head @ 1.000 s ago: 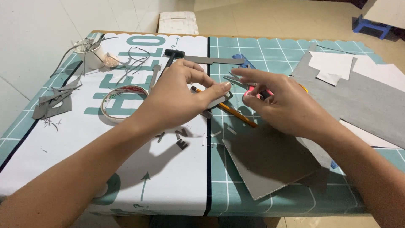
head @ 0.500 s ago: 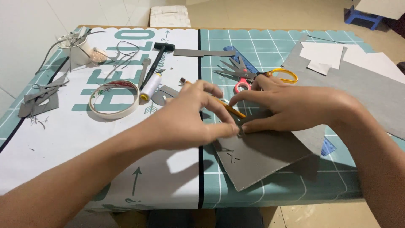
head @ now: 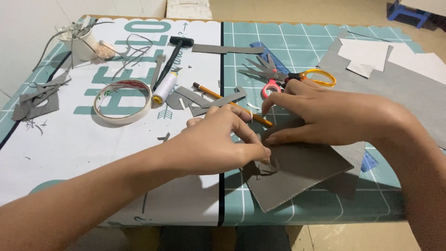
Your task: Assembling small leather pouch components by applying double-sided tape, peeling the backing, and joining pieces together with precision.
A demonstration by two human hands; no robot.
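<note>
Both hands work on the grey card by the pencil.
Left hand pinches the card's near-left edge, fingers closed; right hand presses flat and open on its far edge, just below the pencil.

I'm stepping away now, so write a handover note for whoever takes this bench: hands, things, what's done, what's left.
Left hand: fingertips pinched at the near left edge of the grey card sheet, on something too small to make out.
Right hand: flat on the top edge of the same sheet, pressing it to the cutting mat.
Things: pencil lies just beyond the hands; scissors behind the right hand; tape roll, thread spool and hammer to the left.
Done: grey offcuts lie around, so some cutting has happened.
Left: the sheet looks mostly whole.
</note>
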